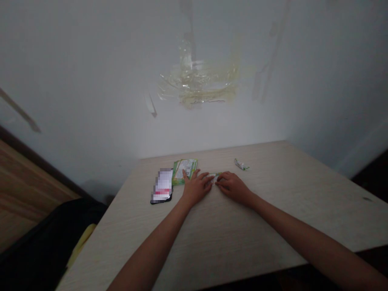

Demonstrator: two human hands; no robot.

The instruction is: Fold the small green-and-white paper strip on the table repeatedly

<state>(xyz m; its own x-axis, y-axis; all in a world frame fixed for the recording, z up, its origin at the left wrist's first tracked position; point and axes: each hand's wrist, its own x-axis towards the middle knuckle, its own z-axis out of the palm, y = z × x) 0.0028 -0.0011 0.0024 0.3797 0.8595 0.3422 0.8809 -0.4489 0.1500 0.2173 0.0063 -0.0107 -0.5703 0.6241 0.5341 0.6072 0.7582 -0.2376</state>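
Head view, and both hands are down on the pale tabletop (236,238), side by side around a small white-and-green piece (215,176) that sits between them, flat and mostly covered by fingers. Here's the left hand (197,188), half open: its outer fingers are splayed to the far left, one lying across the green-and-white packets (186,169), while the thumb and forefinger are at the left end of the small piece. Over on the right, the right hand (233,186) is more closed, fingers bent and bunched, tips at the piece's right end; whether either hand truly pinches it or just presses, I can't tell from here. The packets overlap on the left, just beyond the left hand, and right beside them, on the near left, lies a phone (163,186) with a dark edge, its bright screen blurred out in blocks. Far right of the hands, on its own, there's a crumpled white-and-green wrapper (241,164). Beyond the table's far edge rises the pale wall (100,81), with shiny strips of clear tape (200,85) stuck across its middle. Down at the left, beside the table, a yellow cloth-like thing (81,242) shows against something dark.
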